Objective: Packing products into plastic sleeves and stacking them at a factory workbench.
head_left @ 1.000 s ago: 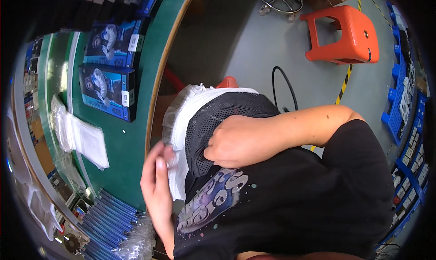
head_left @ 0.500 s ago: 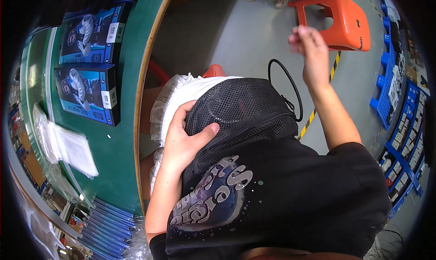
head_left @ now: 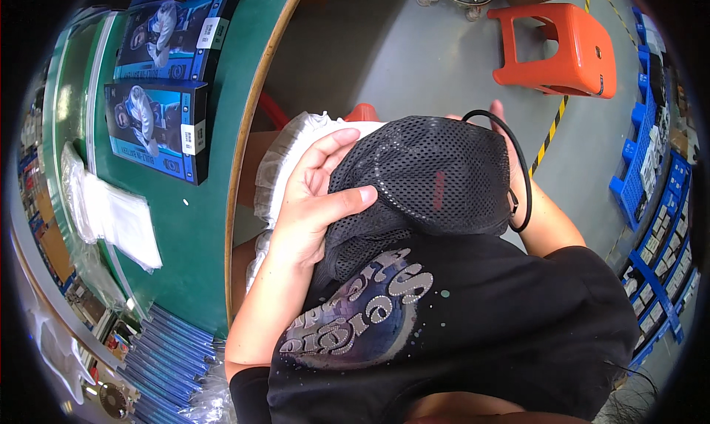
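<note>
A black mesh drawstring bag [head_left: 451,176] rests over my lap, against my black shirt. My left hand [head_left: 314,198] grips its left side, thumb lying on top of the mesh and fingers curled around the far edge. My right hand [head_left: 520,183] is at the bag's right end, mostly behind it. One fingertip stands up past the far edge, while its other fingers are hidden, so its grip cannot be made out. A black cord [head_left: 526,157] loops from the bag's right end in front of that hand. What the bag contains is not visible.
Left of me is a green table [head_left: 188,239] with dark blue boxes [head_left: 157,132], clear plastic bags [head_left: 122,217] and a row of blue packets [head_left: 166,357]. An orange stool [head_left: 584,50] stands at the far right, near blue parts bins [head_left: 640,169].
My right hand has come down from the air near the stool to behind the bag's right end. The bag's right part has turned up, showing its reddish mark more plainly. My left hand keeps hold.
</note>
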A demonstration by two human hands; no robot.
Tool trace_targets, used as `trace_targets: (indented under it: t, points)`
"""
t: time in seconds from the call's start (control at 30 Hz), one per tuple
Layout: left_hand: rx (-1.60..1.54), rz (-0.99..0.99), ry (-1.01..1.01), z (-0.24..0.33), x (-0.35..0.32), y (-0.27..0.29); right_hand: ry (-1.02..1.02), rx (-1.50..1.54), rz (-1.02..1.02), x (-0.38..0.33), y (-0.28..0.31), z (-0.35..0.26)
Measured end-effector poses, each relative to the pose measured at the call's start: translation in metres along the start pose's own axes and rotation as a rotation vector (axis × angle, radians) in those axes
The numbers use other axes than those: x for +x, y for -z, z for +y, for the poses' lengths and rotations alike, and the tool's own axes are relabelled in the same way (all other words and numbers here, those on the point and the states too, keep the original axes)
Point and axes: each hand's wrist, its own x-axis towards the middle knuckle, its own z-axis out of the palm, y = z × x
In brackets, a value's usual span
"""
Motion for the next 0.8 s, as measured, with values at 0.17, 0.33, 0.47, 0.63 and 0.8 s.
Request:
trace_targets:
  t: [0.17,0.33,0.47,0.63,0.8]
  points:
    - [-0.030,-0.077,0.006,0.000,-0.003,0.007,0.028,-0.205,-0.270,0.000,-0.011,0.000]
    - [-0.011,-0.069,-0.023,-0.005,-0.007,0.009,0.036,-0.220,-0.240,-0.005,-0.018,0.000]
    - [-0.020,-0.082,-0.040,-0.008,-0.007,0.010,0.043,-0.245,-0.260,-0.009,-0.019,-0.002]
    - [-0.098,-0.091,-0.025,-0.009,-0.010,0.006,0.034,-0.238,-0.202,-0.013,-0.021,-0.002]
    - [-0.101,-0.091,-0.030,-0.009,-0.011,0.003,0.033,-0.244,-0.208,-0.013,-0.019,-0.002]
